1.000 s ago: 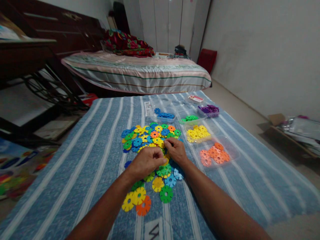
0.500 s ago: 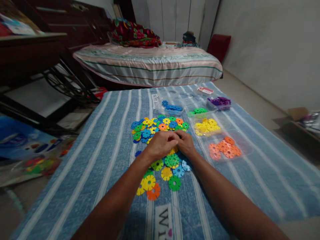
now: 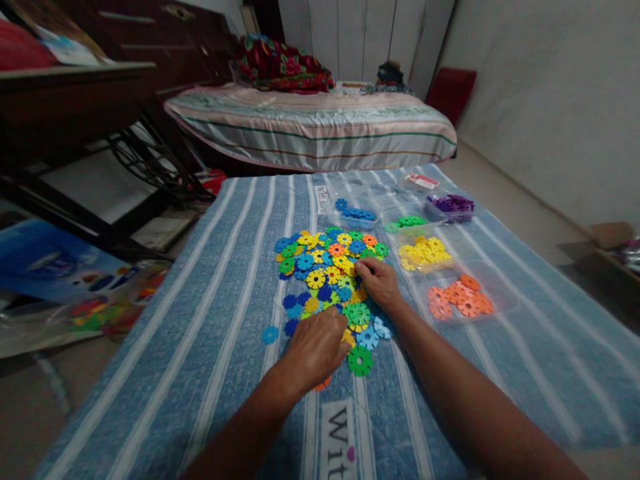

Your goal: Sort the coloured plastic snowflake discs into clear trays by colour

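the left hand (image 3: 320, 350) is resting palm down on the near end of the pile of coloured discs (image 3: 333, 267), its fingers (image 3: 336, 327) curling loosely over the pieces beneath it; whether they are pinching any one piece is not showing, since the back of the hand is covering them. an orange disc (image 3: 323, 384) is peeking out from under the heel of that hand, and a green disc (image 3: 360, 361) is lying just beside it on the right. the right hand (image 3: 380, 283) is sitting farther back, at the right edge of the pile, with its fingers (image 3: 364, 267) drawn together and pressing down on a yellow piece; a firm grip cannot be told. the pile is spreading across the middle of the blue striped cloth (image 3: 225, 280). to the right, clear trays are lying apart from the pile: the tray of orange discs (image 3: 463, 303) nearest the right hand, the tray of yellow discs (image 3: 425, 253) behind it, then the tray of green discs (image 3: 407, 221), the tray of blue discs (image 3: 357, 215) and the tray of purple discs (image 3: 453, 203).
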Motion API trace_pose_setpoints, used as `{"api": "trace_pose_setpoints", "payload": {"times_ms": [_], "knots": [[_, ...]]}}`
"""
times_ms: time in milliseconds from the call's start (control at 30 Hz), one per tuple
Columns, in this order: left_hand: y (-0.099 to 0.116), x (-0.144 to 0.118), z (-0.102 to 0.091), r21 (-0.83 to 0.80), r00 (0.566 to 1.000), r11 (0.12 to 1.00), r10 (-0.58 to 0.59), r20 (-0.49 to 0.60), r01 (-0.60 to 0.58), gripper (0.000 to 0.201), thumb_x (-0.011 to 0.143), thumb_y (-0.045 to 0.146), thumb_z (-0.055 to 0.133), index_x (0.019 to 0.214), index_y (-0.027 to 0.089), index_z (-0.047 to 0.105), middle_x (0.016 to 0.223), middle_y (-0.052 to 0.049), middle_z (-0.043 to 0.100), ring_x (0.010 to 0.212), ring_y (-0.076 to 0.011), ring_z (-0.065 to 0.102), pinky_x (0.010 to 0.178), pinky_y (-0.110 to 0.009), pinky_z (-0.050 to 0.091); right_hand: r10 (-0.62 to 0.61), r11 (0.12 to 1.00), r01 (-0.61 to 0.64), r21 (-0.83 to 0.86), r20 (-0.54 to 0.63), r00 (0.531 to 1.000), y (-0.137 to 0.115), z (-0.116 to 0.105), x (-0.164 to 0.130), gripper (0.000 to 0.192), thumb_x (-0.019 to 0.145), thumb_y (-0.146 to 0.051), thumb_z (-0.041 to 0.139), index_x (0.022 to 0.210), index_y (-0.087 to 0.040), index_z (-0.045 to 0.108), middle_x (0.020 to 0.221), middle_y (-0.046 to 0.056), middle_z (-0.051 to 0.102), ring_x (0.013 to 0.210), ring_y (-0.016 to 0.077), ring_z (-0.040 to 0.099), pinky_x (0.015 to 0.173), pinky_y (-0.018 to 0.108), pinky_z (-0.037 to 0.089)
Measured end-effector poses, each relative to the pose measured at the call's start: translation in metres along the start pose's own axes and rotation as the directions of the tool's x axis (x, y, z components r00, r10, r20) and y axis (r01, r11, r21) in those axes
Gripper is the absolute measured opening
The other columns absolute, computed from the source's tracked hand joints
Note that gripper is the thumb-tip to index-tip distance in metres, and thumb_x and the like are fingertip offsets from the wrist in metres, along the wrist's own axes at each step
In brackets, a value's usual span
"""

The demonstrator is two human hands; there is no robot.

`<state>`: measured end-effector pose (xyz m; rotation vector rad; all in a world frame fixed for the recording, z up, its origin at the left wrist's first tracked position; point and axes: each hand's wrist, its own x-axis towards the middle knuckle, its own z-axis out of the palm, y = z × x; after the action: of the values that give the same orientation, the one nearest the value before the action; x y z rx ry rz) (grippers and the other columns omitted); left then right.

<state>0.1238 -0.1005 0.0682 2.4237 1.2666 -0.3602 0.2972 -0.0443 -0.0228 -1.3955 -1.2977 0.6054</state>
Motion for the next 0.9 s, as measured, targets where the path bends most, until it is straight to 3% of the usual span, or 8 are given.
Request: {"api": "trace_pose_setpoints", "payload": {"times_ms": [333, 567, 667, 900], "knots": [[-0.001, -0.001, -0.005, -0.012, 1.000, 1.000, -0.012, 0.023, 0.012, 0.018, 0.085, 0.025, 0.048, 0.097, 0.019, 0.061, 0.107, -0.009, 0.064, 0.099, -0.0241, 0.061, 0.085, -0.035, 0.043, -0.007, 1.000, 0.007, -0.006, -0.010, 1.000, 0.000, 0.004, 0.003, 0.032, 0.086, -0.044, 0.051, 0.075, -0.022, 0.071, 0.074, 0.002, 0.068, 0.070, 0.0170, 0.060, 0.068, 0.029, 0.046], [-0.003, 0.000, -0.001, -0.046, 1.000, 0.999, 0.009, 0.002, -0.009, 0.011, 0.081, 0.022, 0.048, 0.089, 0.020, 0.055, 0.096, -0.007, 0.064, 0.088, -0.0219, 0.059, 0.076, -0.033, 0.039, -0.011, 1.000, 0.011, 0.008, -0.009, 1.000, 0.002, 0.006, 0.003, 0.030, 0.085, -0.043, 0.052, 0.076, -0.022, 0.071, 0.074, 0.002, 0.069, 0.071, 0.0171, 0.062, 0.069, 0.029, 0.046], [-0.008, 0.002, 0.002, -0.146, 0.999, 0.989, 0.010, -0.034, -0.014, 0.001, 0.076, 0.021, 0.049, 0.076, 0.021, 0.050, 0.080, -0.002, 0.061, 0.074, -0.0182, 0.055, 0.065, -0.030, 0.034, -0.012, 1.000, 0.012, -0.002, -0.015, 1.000, 0.002, 0.006, 0.003, 0.029, 0.085, -0.042, 0.052, 0.077, -0.022, 0.072, 0.075, 0.002, 0.069, 0.072, 0.0172, 0.062, 0.069, 0.029, 0.046], [-0.024, 0.010, -0.014, -0.544, 0.994, 0.839, 0.081, 0.074, -0.028, 0.009, 0.068, 0.026, 0.054, 0.062, 0.019, 0.052, 0.057, 0.004, 0.051, 0.056, -0.0110, 0.046, 0.053, -0.023, 0.029, -0.021, 1.000, 0.021, -0.010, -0.015, 1.000, 0.001, 0.007, 0.004, 0.029, 0.086, -0.040, 0.052, 0.075, -0.022, 0.071, 0.075, 0.002, 0.069, 0.072, 0.0171, 0.062, 0.069, 0.028, 0.047]]}}
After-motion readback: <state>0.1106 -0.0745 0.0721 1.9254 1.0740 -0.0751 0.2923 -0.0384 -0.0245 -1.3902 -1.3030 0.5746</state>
